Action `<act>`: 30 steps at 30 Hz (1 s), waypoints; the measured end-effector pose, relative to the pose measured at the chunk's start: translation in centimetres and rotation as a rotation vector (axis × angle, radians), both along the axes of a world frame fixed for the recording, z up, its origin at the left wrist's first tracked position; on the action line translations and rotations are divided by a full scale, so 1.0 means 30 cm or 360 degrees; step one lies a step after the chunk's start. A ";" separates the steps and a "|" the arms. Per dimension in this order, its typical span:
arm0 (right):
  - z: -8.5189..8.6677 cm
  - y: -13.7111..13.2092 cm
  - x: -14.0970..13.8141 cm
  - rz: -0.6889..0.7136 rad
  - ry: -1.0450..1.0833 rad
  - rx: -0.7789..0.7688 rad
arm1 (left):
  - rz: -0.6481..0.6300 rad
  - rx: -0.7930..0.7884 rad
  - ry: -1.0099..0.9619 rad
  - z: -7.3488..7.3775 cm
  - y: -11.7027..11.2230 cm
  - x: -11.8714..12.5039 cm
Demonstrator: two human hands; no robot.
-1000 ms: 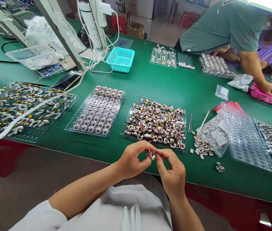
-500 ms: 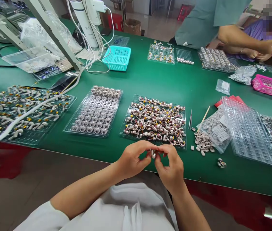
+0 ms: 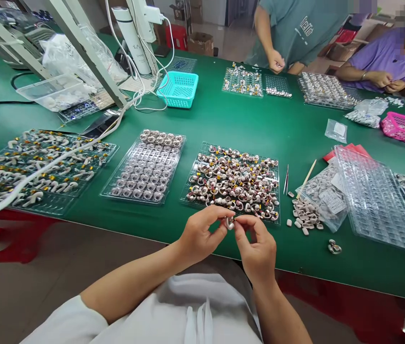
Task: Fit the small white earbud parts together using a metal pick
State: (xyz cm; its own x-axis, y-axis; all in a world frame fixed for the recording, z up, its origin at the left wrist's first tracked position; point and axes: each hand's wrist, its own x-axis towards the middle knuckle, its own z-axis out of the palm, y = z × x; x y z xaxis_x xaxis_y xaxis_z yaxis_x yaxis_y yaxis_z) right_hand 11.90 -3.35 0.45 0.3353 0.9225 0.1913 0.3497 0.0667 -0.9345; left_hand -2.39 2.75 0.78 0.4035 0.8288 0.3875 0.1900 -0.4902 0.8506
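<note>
Standing co-worker [image 3: 295,38] shifts most: a second ago leaning over, arm down at the pink basket [image 3: 403,135]; now upright at the far edge of the surface [image 3: 217,124], between 12 and 1 o'clock. Wearer's hands barely move. Clock centre = held piece, 12 straight ahead.

Left hand [image 3: 198,234] pinches the curved piece [image 3: 229,223] between thumb and index; right hand [image 3: 258,248] grips it from the other side, thumb and index tips, exact contact too small to make out. Piece is in the fingers, just this side of the clear tray [image 3: 184,200] at 12, which is heaped with curved parts [image 3: 238,179]. Single shiny part [image 3: 334,247] at 3, near edge. Loose pale caps [image 3: 308,213] also 3, beside a plastic bag [image 3: 326,191]. Tweezers [image 3: 286,180] and wooden stick [image 3: 306,179] at 2. Cup tray [image 3: 155,153] at 10, partly filled. Turquoise basket [image 3: 177,101] at 11, farther. Pink basket at 2. Seated co-worker [image 3: 392,59] in purple, between 1 and 2, hands together.
</note>
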 end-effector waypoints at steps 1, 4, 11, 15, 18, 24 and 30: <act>-0.010 -0.002 -0.004 0.0011 0.0196 -0.0079 | 0.0009 -0.0100 -0.0030 -0.005 -0.004 0.002; -0.040 0.000 -0.017 0.0019 0.0684 -0.0135 | 0.0011 -0.0534 -0.0202 -0.016 -0.015 0.011; -0.064 0.003 -0.031 0.0115 0.0903 0.0031 | -0.0153 -0.1457 -0.0701 -0.012 -0.005 0.030; -0.036 -0.011 -0.010 0.0225 0.0427 0.0064 | -0.0265 -0.1501 -0.0594 0.003 0.012 0.016; -0.006 -0.014 0.011 0.0240 -0.0107 0.0160 | -0.0297 -0.1258 -0.0356 0.010 0.019 0.001; 0.036 -0.010 0.043 0.0358 -0.0178 0.0090 | -0.0321 -0.0878 -0.0055 0.036 0.028 -0.016; 0.008 -0.020 0.034 0.0287 0.0283 -0.0047 | -0.0304 -0.0987 -0.0117 0.037 0.029 -0.020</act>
